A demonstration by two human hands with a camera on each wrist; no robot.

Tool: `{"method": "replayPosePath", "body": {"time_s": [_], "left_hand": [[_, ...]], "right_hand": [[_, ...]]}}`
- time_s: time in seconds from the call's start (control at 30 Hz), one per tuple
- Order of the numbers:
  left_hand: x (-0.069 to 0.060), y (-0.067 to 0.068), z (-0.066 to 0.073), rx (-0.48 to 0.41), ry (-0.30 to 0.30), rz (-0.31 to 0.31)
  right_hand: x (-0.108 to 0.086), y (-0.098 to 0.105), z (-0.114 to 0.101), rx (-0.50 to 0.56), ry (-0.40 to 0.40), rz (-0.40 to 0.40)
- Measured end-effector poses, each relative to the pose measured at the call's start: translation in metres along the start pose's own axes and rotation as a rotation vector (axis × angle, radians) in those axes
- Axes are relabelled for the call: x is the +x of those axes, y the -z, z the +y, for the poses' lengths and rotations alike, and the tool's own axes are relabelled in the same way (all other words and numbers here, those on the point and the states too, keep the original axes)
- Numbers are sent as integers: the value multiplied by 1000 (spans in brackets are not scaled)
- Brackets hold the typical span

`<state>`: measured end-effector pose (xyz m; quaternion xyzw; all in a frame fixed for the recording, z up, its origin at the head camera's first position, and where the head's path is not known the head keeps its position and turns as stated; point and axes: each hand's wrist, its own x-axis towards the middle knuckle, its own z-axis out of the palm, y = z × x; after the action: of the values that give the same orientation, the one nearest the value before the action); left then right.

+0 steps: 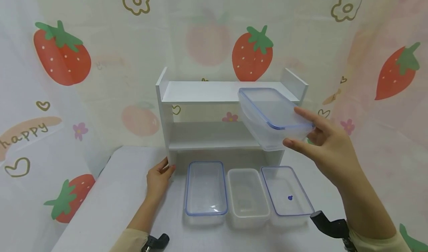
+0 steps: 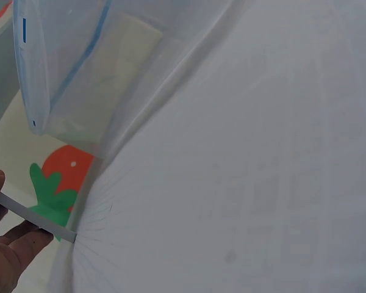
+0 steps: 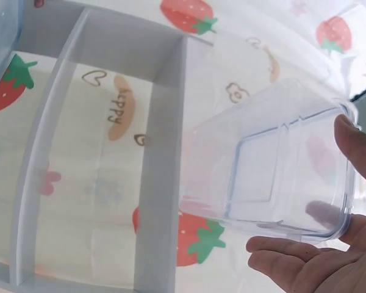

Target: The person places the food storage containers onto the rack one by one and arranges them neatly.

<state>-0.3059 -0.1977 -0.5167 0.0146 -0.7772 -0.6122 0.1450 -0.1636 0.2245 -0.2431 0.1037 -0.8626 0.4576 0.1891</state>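
My right hand (image 1: 331,148) grips the end of a clear plastic food container (image 1: 255,124) with a blue-edged lid, thumb on one side and fingers on the other. It is held tilted in the air before the right part of a white shelf unit (image 1: 214,92). In the right wrist view the container (image 3: 262,165) hangs beside the shelf's outer panel. Low on the shelf's left side, my left hand (image 1: 157,181) pinches the upright panel; the left wrist view shows fingers and thumb on either side of the panel's edge (image 2: 36,220).
Three more containers stand in a row before the shelf: a blue-rimmed one (image 1: 205,189) at left, a pale-rimmed one (image 1: 249,194) in the middle, another blue-rimmed one (image 1: 284,189) at right. A strawberry-print curtain (image 1: 107,77) hangs behind the white-covered table (image 1: 133,166).
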Motion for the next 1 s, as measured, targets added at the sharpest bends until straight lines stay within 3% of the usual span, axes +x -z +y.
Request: {"method": "replayPosePath", "body": {"time_s": [0.4, 0.63, 1.0], "left_hand": [[-1, 0, -1, -26, -7, 6], [0, 0, -1, -24, -9, 6], [-1, 0, -1, -19, 1, 5]], "right_hand": [[20, -9, -17, 5, 41, -16], [29, -17, -27, -11, 10, 11], [46, -38, -45, 64, 45, 20]]}}
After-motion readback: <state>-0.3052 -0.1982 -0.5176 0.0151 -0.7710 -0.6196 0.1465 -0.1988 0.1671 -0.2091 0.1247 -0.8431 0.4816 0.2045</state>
